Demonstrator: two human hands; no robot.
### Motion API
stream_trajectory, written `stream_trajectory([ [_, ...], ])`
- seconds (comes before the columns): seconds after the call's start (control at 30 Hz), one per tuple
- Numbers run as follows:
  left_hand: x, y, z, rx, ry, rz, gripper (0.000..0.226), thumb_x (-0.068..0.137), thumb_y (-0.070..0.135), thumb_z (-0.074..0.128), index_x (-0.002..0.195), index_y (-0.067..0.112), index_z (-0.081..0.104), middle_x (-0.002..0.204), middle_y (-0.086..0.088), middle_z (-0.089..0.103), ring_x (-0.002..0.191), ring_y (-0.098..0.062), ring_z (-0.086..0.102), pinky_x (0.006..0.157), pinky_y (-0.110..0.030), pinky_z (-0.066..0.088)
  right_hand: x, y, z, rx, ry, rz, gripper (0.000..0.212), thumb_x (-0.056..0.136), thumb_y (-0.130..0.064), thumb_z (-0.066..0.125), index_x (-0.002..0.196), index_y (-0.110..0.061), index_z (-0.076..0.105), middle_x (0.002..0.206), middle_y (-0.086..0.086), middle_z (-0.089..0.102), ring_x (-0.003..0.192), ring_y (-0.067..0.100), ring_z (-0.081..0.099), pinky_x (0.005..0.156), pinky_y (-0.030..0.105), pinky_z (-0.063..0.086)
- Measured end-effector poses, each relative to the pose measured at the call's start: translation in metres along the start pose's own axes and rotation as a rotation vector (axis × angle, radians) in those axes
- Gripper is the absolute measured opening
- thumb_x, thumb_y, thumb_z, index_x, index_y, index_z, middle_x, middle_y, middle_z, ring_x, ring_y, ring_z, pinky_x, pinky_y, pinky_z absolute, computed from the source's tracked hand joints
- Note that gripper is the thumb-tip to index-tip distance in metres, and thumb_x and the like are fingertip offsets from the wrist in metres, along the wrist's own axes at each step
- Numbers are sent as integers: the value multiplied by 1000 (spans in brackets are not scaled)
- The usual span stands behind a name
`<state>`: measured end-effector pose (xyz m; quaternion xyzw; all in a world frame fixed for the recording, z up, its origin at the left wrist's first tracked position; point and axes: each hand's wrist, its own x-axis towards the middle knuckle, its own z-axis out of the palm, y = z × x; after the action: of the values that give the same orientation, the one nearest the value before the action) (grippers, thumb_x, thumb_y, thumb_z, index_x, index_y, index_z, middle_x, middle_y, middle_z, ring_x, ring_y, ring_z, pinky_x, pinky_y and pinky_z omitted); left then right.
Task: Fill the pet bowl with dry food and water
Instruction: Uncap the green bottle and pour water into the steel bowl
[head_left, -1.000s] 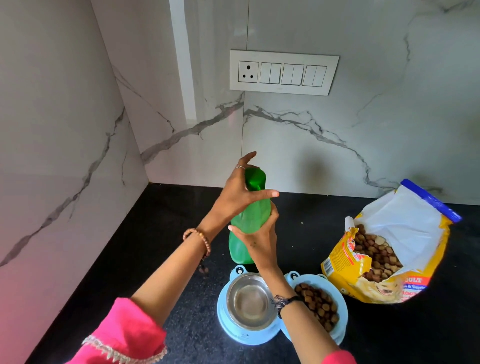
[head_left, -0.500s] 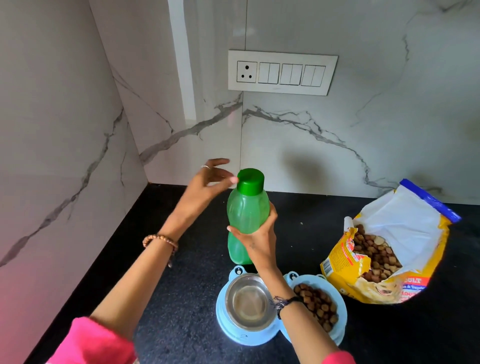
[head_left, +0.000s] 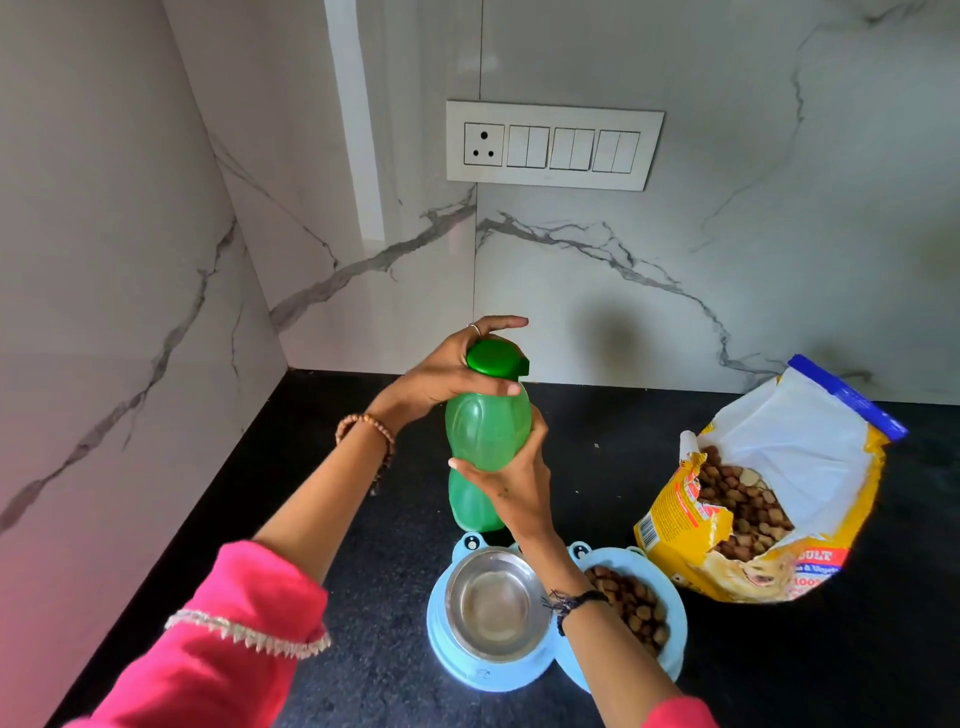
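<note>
Two hands are on the green bottle (head_left: 488, 436), which stands upright on the black countertop (head_left: 363, 519) at twelve o'clock from the pet bowl (head_left: 550, 670). Half a second ago my left hand (head_left: 447, 376) was off to nine o'clock of the cap (head_left: 493, 358), fingers loose and clear of it; now it is back over the cap, palm and thumb wrapped around its side, index finger sticking out straight. My right hand (head_left: 511, 483) grips the bottle's waist, fingers curled round the body, as it did a second ago. I read this as a regrip in the middle of unscrewing, so the water is not yet poured.

Half the task looks done: the right-hand cup, at three o'clock in the holder, carries brown kibble (head_left: 631, 603), while the steel insert (head_left: 493, 605) at nine o'clock shows only a bare, shiny bottom.

The bottle is translucent, slightly waisted plastic, smooth and probably slick; the cap is opaque, darker green, with a small tab at three o'clock. The holder is pale blue moulded plastic with little frog eyes. At two o'clock the yellow food bag (head_left: 758, 499) lies open, crinkled, its white lining showing and the round pellets heaped inside. The counter is speckled and matte; the marble-veined wall (head_left: 675, 291) behind is glossy.
</note>
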<state>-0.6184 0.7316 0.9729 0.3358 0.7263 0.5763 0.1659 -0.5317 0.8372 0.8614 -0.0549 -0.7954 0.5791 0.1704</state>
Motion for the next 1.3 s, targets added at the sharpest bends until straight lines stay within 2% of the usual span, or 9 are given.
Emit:
stream_trajectory([
  [0.13,6,-2,-18,-50,-261,-71,68,64,17,71,126,32,48,113,5,62,108,-11,59,92,-24,49,2,2,-1,-32,-9,1,101,58,-45,85,132,-40,16,136,-6,42,118,16,50,92,35,49],
  [0.37,8,-8,-17,-135,-258,-79,72,60,32,82,125,31,51,114,8,65,112,-13,58,92,-25,48,2,2,-1,-28,-26,-7,101,58,-48,83,133,-40,15,137,-5,41,118,16,50,93,37,50],
  [0.5,-17,-31,-3,-233,-48,-74,80,56,49,82,125,26,49,122,2,60,116,-15,56,91,-23,48,4,3,-2,-45,-37,9,105,59,-37,86,136,-34,14,136,-9,40,114,9,48,88,27,45],
  [0.6,-49,-70,13,-363,136,-102,81,56,49,82,126,23,48,122,1,60,114,-15,58,88,-25,51,7,6,-5,-9,-97,31,110,57,-32,88,138,-35,12,137,-10,37,119,11,47,95,31,46],
  [0.73,-78,-95,40,-368,417,-161,43,77,26,72,115,21,54,114,4,63,108,-13,59,78,-15,51,5,12,-21,-55,-199,30,114,58,-30,86,144,-28,11,145,-2,29,129,10,38,106,36,40],
  [0.87,-93,-93,75,-189,777,-170,20,83,10,66,97,23,59,100,0,64,93,-16,63,76,-20,53,-7,5,-45,-165,-129,55,95,71,-17,81,145,-18,22,142,5,31,122,12,40,97,25,38],
  [1.07,-99,-52,149,-5,642,-117,17,87,6,59,91,23,61,88,13,64,82,2,61,75,-12,47,-51,-4,-100,-221,44,-117,28,85,-9,66,111,-16,63,104,-1,67,95,1,61,84,18,50],
  [1.2,-90,-32,201,-11,495,-98,25,89,4,55,91,30,57,92,10,64,84,4,59,75,-9,46,-89,-1,-144,-265,49,-134,15,88,-9,62,100,-16,67,92,-6,70,87,1,64,78,10,50],
  [1.3,-79,-31,226,39,381,-103,27,87,5,58,96,31,55,99,8,62,94,2,57,82,-12,44,-117,19,-174,-326,33,-99,11,88,-13,63,96,-17,68,91,-9,71,84,3,66,74,17,54],
])
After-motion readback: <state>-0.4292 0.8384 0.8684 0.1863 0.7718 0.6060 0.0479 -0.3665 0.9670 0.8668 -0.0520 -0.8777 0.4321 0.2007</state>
